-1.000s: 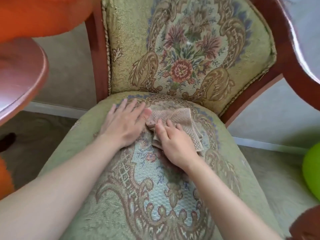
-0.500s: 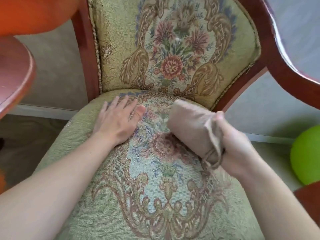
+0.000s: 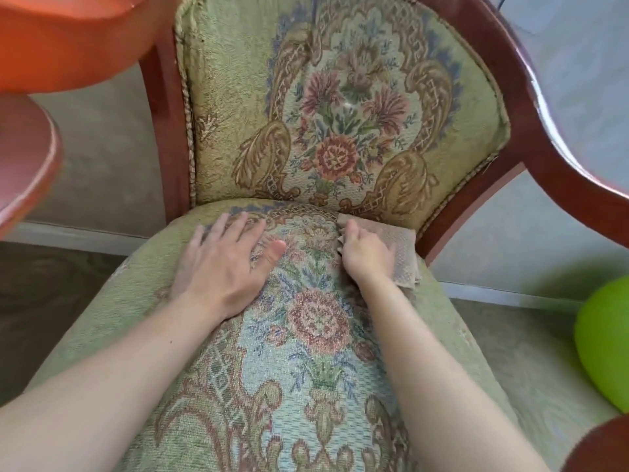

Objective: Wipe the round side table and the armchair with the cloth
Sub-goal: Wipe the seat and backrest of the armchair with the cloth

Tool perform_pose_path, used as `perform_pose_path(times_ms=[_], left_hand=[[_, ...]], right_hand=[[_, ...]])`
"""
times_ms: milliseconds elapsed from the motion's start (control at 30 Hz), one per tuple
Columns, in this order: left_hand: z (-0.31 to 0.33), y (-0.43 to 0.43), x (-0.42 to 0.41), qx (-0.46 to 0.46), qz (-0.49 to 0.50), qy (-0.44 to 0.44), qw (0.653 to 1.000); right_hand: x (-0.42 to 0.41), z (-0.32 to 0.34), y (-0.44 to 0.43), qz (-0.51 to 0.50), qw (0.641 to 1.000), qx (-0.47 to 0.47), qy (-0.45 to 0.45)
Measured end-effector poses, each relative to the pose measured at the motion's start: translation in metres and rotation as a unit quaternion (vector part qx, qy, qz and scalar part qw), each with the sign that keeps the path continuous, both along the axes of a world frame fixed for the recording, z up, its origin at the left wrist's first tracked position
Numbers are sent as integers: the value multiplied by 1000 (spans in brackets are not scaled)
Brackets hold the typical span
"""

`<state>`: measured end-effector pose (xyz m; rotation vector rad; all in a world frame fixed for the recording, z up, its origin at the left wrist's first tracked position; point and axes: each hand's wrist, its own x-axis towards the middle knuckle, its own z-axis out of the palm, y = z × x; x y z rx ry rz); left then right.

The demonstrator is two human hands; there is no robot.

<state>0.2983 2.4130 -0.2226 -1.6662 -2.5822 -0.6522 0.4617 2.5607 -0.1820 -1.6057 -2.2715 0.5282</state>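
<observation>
The armchair has green floral upholstery and a dark red wooden frame; its seat (image 3: 316, 352) fills the middle of the view. A beige cloth (image 3: 403, 253) lies flat at the back right of the seat, near the backrest. My right hand (image 3: 366, 253) presses down on the cloth and covers its left part. Flat on the seat to the left, fingers spread, rests my left hand (image 3: 224, 264), holding nothing. The round side table (image 3: 30, 158) shows only its reddish edge at the far left.
The chair's curved wooden armrest (image 3: 558, 107) arches along the right. A green ball (image 3: 606, 349) lies on the floor at the right edge. An orange object (image 3: 68, 35) hangs blurred at the top left. A white baseboard runs behind the chair.
My right hand had lifted the cloth off the seat, bunched; now it has set it down farther back and right and presses it flat. The left hand stays in place.
</observation>
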Motion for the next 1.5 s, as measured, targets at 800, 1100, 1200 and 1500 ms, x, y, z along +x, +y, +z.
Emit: perform_pose_path(times_ms=[800,1100,1200,1500], left_hand=[[6,-4,3,9,7,-30,999],[7,-6,5,17,9,-35,999],[6,-6,4,14,13,-28,999],[9,-8,-4,76,39,-111,990]], right_hand=[[95,79,-79,-150,771,-283,551],[95,90,-47,-251,901,32,352],[69,43,-59,-116,980,15,163],[-8,26,-134,72,982,-132,118]])
